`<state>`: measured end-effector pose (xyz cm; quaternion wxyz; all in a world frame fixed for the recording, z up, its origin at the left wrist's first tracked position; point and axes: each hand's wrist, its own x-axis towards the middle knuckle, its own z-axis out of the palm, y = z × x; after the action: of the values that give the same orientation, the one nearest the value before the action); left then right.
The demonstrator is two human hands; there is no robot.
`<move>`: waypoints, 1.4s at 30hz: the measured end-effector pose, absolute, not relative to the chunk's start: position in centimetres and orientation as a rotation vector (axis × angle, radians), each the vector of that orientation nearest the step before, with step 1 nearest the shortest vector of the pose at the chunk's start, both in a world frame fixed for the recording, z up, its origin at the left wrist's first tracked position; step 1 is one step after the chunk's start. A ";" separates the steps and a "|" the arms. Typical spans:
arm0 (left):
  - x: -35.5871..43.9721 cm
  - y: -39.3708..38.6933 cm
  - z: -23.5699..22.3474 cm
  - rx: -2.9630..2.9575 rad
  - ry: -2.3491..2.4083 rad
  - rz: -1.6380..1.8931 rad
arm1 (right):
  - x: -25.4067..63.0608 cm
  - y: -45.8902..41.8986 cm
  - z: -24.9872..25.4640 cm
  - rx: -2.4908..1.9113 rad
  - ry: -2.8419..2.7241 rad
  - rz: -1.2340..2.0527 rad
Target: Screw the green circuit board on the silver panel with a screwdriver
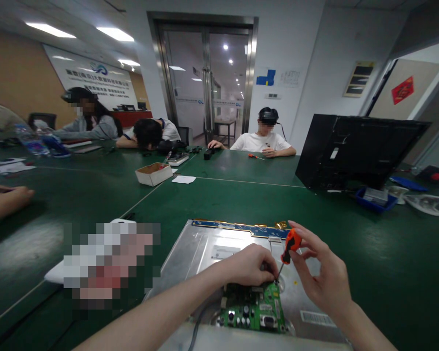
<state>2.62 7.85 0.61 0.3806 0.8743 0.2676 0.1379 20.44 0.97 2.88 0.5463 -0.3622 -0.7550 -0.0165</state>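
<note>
My right hand (324,273) grips the orange-and-black handle of a screwdriver (291,246) between thumb and fingers. The screwdriver tilts, its tip down at the upper right corner of a green circuit board (254,309). Right beside the tip is my left hand (252,265), its fingers curled and pinched together; whatever they hold, if anything, is hidden. The board lies on the silver metal back of a flat panel (197,258). Along the panel's far edge runs a narrow blue circuit strip (234,228).
A black monitor housing (362,151) stands at the right, near a blue tray (376,200). A small open box (153,174) and paper (183,180) lie farther off. Left of the panel is a blurred-out white object (54,273). Several people sit around the green table (241,197).
</note>
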 end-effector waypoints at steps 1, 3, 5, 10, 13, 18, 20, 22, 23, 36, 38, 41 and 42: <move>2.6 7.8 0.6 2.231 0.684 0.353 | 20.5 1.0 2.7 -0.866 -1.772 -0.025; 2.6 7.8 0.7 2.234 0.689 0.351 | 20.6 1.1 2.2 -0.864 -1.731 0.004; 2.6 7.8 0.8 2.232 0.697 0.346 | 20.7 1.2 1.9 -0.847 -1.692 0.026; 2.6 7.8 0.7 2.207 0.710 0.340 | 20.5 1.3 2.0 -0.872 -1.656 0.033; 2.6 7.9 0.6 2.226 0.703 0.346 | 20.4 1.3 2.6 -0.891 -1.686 -0.002; 2.6 7.9 0.7 2.254 0.696 0.326 | 20.2 1.1 3.3 -0.923 -1.751 -0.055; 2.6 7.8 0.8 2.247 0.696 0.319 | 20.2 1.0 3.3 -0.931 -1.775 -0.026; 2.6 7.8 1.0 2.235 0.697 0.320 | 20.2 0.9 3.0 -0.923 -1.776 -0.007; 2.6 7.7 1.0 2.231 0.691 0.321 | 20.3 0.9 2.9 -0.911 -1.765 -0.004; 2.6 8.0 0.3 2.225 0.686 0.349 | 20.2 1.1 2.4 -0.900 -1.675 0.013; 2.6 8.0 0.4 2.233 0.680 0.357 | 20.2 1.1 2.7 -0.912 -1.693 -0.014; 2.6 7.9 0.4 2.248 0.681 0.352 | 20.2 1.0 3.2 -0.912 -1.739 -0.065; 2.6 7.9 0.4 2.254 0.682 0.348 | 20.1 1.0 3.3 -0.910 -1.758 -0.078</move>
<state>2.59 7.93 0.45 0.3715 0.8791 0.2661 0.1358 20.14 1.00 3.31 0.5484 -0.3842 -0.7420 -0.0330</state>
